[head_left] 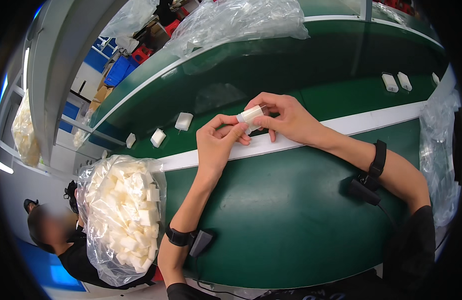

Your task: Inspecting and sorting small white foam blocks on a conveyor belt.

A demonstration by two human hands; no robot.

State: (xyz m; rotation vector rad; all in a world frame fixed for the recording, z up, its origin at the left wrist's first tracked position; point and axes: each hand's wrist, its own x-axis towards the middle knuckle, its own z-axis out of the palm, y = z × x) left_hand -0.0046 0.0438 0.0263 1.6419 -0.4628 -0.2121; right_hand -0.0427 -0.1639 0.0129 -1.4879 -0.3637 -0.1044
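Head view: the green desk [291, 210] fills most of the frame, with a white strip across it and a darker belt [341, 95] behind. At its left edge a big clear bag [123, 220] bulges with white blocks, nearly full, so by the look of it most of the stock is not yet handled. Another clear bag [241, 20] lies on the ledge above, and crumpled clear film [441, 150] hangs at the right. On the belt lie finished-looking pieces: three white blocks [158, 137] at left and two or three wrapped ones [397, 82] at far right, well apart. That suggests a few are done and sent on. Between them, above the white strip, both hands work one piece [252, 115], a small white block partly in a clear sleeve. The left hand [218, 142] pinches its near end with thumb and fingers; the right hand [288, 117] grips the far end. The sleeve seems only partly on, so this piece is mid-way.
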